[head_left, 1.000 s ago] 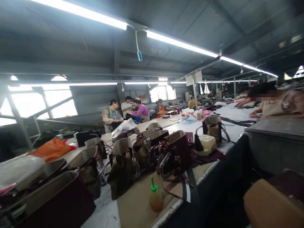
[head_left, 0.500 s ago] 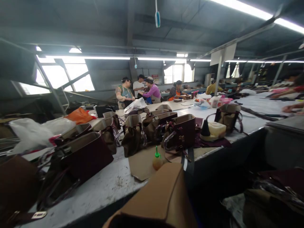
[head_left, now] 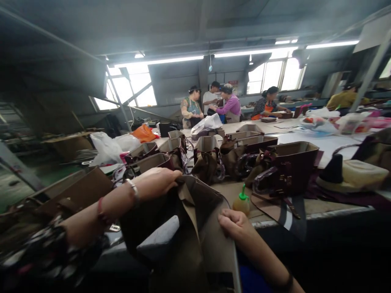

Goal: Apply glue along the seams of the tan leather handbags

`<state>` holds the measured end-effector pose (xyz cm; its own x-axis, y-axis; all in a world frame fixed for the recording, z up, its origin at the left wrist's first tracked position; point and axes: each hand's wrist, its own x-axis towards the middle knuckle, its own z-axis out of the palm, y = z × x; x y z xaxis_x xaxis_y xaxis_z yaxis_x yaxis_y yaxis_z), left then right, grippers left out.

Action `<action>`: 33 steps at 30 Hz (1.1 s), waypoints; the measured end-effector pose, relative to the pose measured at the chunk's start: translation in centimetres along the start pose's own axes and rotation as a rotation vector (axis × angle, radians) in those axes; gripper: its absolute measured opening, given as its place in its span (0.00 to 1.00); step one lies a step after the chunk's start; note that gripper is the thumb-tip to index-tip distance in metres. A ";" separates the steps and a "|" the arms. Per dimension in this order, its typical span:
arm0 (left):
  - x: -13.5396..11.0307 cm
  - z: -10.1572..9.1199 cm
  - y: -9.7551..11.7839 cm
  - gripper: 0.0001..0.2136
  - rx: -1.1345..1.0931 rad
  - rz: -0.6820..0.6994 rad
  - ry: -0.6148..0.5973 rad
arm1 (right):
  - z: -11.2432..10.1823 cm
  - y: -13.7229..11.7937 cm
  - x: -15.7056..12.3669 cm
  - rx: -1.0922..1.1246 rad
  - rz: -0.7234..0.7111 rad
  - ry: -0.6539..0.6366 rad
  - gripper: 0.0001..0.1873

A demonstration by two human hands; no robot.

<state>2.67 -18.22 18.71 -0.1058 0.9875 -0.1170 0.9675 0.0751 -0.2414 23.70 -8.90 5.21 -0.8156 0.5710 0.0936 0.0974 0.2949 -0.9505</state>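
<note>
Gaping up toward its handler, the brown bag [head_left: 210, 228] is at the table's [head_left: 297, 136] near edge; btm end's cut off, inside's mostly too dark to read. Long rim runs from far corner down to lower R. L hand [head_left: 161, 179], palm down, arm slanting in from the L, pinches that far corner, fingertips hidden. R hand [head_left: 233, 224], fingers curled, grips the R rim, forearm from btm R. Just beyond, nr the edge: green-nozzled bottle [head_left: 241, 204], then a maroon bag [head_left: 296, 167].
</note>
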 end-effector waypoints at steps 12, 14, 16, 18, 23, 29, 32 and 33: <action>11.4 3.3 1.0 0.19 -0.009 0.238 0.105 | 0.1 4.3 0.4 -0.582 0.092 0.072 0.15; 11.1 2.8 1.1 0.21 -0.024 0.199 0.072 | -1.1 2.8 0.2 -0.776 0.075 0.176 0.22; 10.9 2.4 1.3 0.23 -0.052 0.153 0.021 | -1.3 0.5 1.4 -0.847 0.023 0.280 0.28; 10.9 2.2 1.6 0.23 -0.075 0.138 -0.025 | -0.5 -1.5 3.8 -0.854 0.039 0.285 0.31; 10.6 2.4 1.4 0.29 -0.075 0.191 -0.051 | 1.2 -2.7 9.5 -0.605 0.174 0.229 0.17; 7.9 3.8 -0.6 0.24 -0.295 0.379 0.144 | 0.0 -1.3 9.7 0.097 0.018 0.079 0.13; 6.2 4.5 -1.2 0.26 -0.328 0.360 0.164 | 0.7 -2.0 9.5 0.664 0.085 0.093 0.16; 5.7 4.7 -1.4 0.29 -0.334 0.352 0.166 | 1.1 -2.5 9.5 0.798 0.112 0.114 0.17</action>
<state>-0.34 -13.39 13.82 0.2511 0.9676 0.0249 0.9615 -0.2523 0.1093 15.08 -5.08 8.11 -0.7580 0.6517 -0.0263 -0.2956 -0.3792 -0.8769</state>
